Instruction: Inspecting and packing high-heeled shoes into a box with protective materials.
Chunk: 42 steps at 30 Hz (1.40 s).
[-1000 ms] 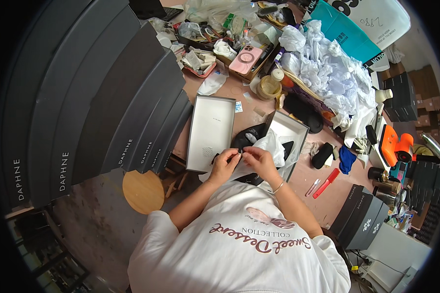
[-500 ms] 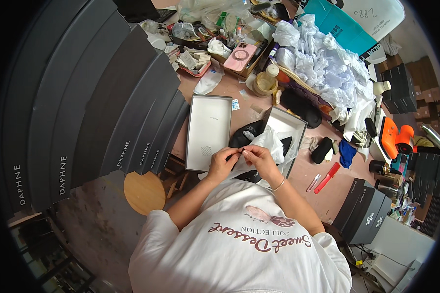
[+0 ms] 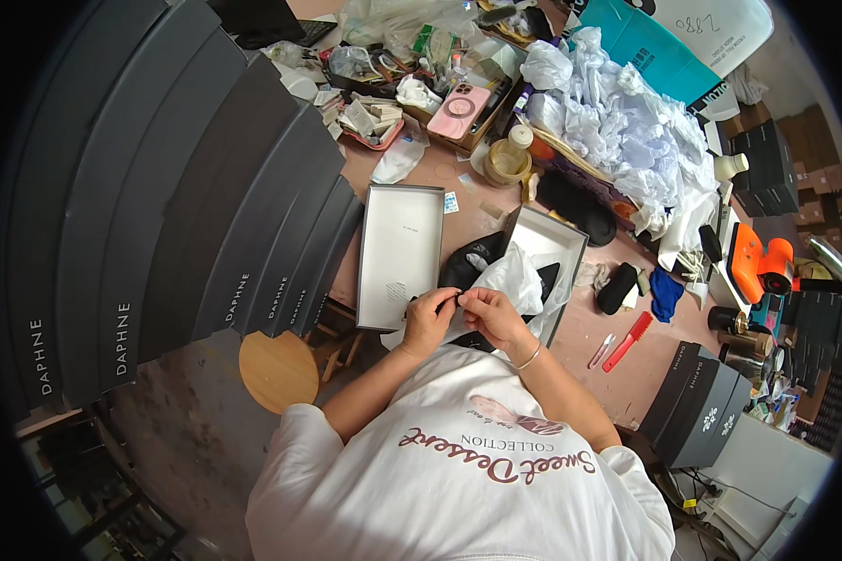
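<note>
Together over the open grey cardboard shoebox (image 3: 554, 245), left hand (image 3: 428, 318) and right hand (image 3: 489, 313) pinching crumpled white tissue paper (image 3: 513, 280), black shoe (image 3: 468, 262) beneath, grey box lid (image 3: 400, 257) beside on the bench (image 3: 646, 374).

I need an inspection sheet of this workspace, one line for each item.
Surface: brown table, crowded, a bare patch at its right.
Job's things: open shoe box with black shoes and white tissue paper; its lid lies open beside it.
Clutter: heap of crumpled paper, pink phone, roll of tape, red comb.
Hands: left hand and right hand meet at the box's near edge, pinching something small; what it is cannot be told.
Cables: some at the lower right.
Surroundings: stacked dark boxes on the left, round wooden stool below.
</note>
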Each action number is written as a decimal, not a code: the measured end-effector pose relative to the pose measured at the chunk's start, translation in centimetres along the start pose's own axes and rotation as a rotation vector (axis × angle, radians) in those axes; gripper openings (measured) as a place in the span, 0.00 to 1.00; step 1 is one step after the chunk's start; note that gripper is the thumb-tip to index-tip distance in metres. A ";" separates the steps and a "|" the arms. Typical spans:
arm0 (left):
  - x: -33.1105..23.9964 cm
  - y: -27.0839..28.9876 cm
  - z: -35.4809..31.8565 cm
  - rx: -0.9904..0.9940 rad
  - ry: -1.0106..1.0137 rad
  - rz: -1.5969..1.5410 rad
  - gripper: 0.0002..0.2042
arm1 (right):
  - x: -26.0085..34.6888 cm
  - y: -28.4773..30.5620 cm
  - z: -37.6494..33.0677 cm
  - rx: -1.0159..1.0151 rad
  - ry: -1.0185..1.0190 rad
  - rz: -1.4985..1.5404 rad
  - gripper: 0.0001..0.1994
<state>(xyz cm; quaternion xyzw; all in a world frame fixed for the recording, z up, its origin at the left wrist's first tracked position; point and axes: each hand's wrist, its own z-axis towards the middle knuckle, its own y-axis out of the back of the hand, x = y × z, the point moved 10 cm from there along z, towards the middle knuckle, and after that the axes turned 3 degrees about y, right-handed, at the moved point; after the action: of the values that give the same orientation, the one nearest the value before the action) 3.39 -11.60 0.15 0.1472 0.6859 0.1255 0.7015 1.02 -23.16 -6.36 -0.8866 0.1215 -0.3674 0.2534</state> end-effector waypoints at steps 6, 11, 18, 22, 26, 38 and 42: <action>-0.9 0.2 0.2 0.009 -0.107 0.088 0.05 | -0.2 0.0 0.7 -0.024 0.029 -0.029 0.07; -1.6 0.1 -0.2 0.070 -0.195 0.123 0.05 | -0.4 -0.9 0.0 0.112 -0.101 0.135 0.08; -2.6 -1.0 -0.4 0.067 -0.179 0.100 0.05 | 0.8 1.8 1.2 -0.094 0.066 -0.153 0.07; -1.8 -0.4 0.4 0.001 -0.103 0.095 0.05 | 5.1 -0.4 -1.4 -0.146 0.325 -0.202 0.08; -1.7 0.0 0.4 0.028 -0.111 0.101 0.07 | 5.7 -1.1 -1.4 -0.057 0.478 -0.474 0.12; -1.1 -1.4 -0.3 0.155 -0.079 0.004 0.06 | 2.7 1.7 -0.2 -0.158 0.241 -0.194 0.06; -1.8 -2.2 0.2 0.258 -0.046 -0.014 0.05 | 4.3 2.2 1.0 -0.123 0.238 -0.317 0.06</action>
<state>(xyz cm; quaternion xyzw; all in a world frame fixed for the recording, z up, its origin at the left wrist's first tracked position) 3.48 -14.37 1.01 0.2346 0.6809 0.0279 0.6932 4.69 -26.32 -5.62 -0.8589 0.0318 -0.4965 0.1218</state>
